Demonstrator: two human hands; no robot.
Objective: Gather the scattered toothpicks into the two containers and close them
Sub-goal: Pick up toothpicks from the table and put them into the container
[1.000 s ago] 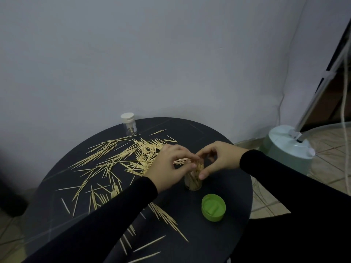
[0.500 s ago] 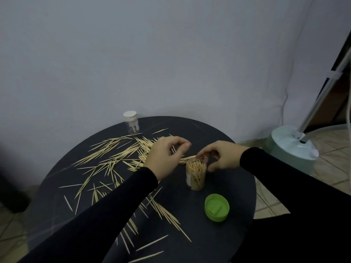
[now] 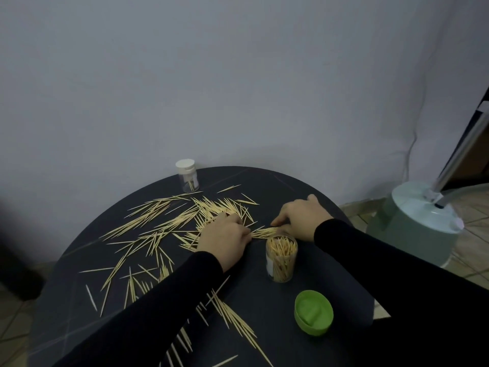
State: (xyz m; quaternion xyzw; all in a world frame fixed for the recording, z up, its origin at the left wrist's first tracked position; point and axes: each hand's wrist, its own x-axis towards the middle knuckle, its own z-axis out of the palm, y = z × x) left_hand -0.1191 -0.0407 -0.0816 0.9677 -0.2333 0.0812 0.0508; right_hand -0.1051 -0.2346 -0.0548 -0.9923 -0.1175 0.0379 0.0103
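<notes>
Toothpicks [image 3: 169, 223] strewn over black table [image 3: 291, 192], small bundle [image 3: 264, 231] pinched between left hand [image 3: 225, 242] and right hand [image 3: 301, 218].

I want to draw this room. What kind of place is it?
Probably a room in a home. A small round dark table stands against a plain wall, on a tiled floor, with a pale green stand base beside it.

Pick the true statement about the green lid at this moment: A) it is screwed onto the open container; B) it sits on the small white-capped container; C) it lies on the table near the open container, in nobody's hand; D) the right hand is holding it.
C: the green lid lies on the table just in front of the open container, and neither hand touches it.
</notes>
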